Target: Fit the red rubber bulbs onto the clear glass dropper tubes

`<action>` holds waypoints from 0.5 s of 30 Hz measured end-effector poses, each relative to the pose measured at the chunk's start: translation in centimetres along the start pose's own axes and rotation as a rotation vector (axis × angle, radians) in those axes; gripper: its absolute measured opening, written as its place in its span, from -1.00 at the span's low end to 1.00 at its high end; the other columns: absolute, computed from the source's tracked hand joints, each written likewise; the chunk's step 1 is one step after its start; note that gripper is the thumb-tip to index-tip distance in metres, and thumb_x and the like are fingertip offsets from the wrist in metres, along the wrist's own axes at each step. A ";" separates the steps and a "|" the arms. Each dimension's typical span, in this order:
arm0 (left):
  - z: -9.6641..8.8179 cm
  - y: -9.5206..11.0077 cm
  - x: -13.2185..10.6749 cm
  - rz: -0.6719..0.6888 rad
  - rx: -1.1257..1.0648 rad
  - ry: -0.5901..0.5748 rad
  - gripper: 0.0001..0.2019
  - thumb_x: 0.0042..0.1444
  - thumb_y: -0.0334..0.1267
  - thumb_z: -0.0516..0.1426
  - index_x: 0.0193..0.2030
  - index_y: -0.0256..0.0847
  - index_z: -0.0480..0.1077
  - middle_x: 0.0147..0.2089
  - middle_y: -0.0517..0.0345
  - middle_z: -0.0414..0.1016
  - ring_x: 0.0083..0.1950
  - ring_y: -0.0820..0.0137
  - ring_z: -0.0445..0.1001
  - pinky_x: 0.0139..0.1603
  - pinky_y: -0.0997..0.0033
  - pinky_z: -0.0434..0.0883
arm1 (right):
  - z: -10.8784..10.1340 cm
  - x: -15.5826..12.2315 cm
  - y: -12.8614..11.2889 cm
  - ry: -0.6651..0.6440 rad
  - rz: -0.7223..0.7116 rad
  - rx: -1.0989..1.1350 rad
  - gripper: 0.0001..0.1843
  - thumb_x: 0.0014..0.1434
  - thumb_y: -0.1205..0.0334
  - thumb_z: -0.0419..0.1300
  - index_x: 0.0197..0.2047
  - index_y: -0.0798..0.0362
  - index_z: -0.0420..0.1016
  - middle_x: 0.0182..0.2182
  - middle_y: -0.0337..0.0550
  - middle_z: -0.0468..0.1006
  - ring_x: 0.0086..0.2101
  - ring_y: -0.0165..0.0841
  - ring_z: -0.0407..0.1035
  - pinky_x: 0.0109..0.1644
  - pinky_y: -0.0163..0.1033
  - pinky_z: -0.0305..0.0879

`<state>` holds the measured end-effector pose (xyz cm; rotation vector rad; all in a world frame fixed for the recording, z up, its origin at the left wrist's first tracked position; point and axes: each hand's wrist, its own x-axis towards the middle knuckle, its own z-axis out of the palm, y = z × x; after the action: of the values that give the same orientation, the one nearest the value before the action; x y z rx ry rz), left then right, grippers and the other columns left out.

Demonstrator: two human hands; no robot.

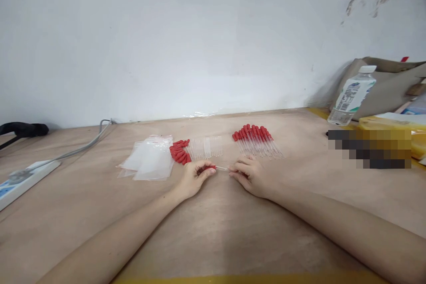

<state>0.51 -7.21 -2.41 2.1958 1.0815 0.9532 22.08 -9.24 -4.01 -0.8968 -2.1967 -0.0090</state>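
Note:
My left hand [195, 178] pinches the red bulb end of a dropper [218, 167], and my right hand [250, 175] pinches the clear glass tube end of the same dropper, both resting on the wooden table [216, 230]. Just behind my left hand lies a small heap of loose red rubber bulbs [179, 151]. Beside them is a row of clear glass tubes [206, 147]. Behind my right hand lies a pile of several assembled droppers with red bulbs [256, 139].
A stack of small clear zip bags [148, 158] lies to the left. A white power strip [23, 179] with a grey cable sits at the far left edge. A water bottle [352, 96], a brown bag [389, 84] and yellow boxes [392, 131] stand at the right by the wall.

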 end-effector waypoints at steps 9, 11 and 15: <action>-0.2 0.6 -0.2 0.047 -0.021 -0.079 -0.83 0.09 -0.23 0.08 -0.31 -0.23 0.46 -0.35 0.16 0.51 -0.34 0.44 0.42 -0.32 0.51 0.32 | -1.4 0.8 0.1 -0.177 0.051 0.137 -0.83 0.18 0.28 0.06 -0.30 0.05 0.48 -0.43 -0.21 0.49 -0.42 -0.43 0.30 -0.21 -0.22 0.08; -0.3 0.6 -0.3 0.060 -0.026 -0.126 -0.83 0.09 -0.24 0.08 -0.30 -0.21 0.47 -0.33 0.16 0.52 -0.32 0.43 0.44 -0.30 0.50 0.33 | -1.5 0.9 0.3 -0.213 0.037 0.150 -0.83 0.18 0.25 0.06 -0.29 0.04 0.48 -0.43 -0.21 0.51 -0.43 -0.44 0.32 -0.19 -0.21 0.06; -0.3 0.8 -0.3 0.058 -0.005 -0.183 -0.83 0.09 -0.24 0.07 -0.30 -0.16 0.49 -0.34 0.17 0.53 -0.32 0.41 0.45 -0.30 0.49 0.33 | -1.5 0.9 0.7 -0.214 -0.003 0.082 -0.83 0.18 0.26 0.07 -0.30 0.02 0.49 -0.41 -0.24 0.52 -0.48 -0.48 0.29 -0.23 -0.22 0.02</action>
<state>0.49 -7.87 -1.81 2.2710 0.9346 0.7601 23.03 -8.59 -2.58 -0.8826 -2.3768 0.1825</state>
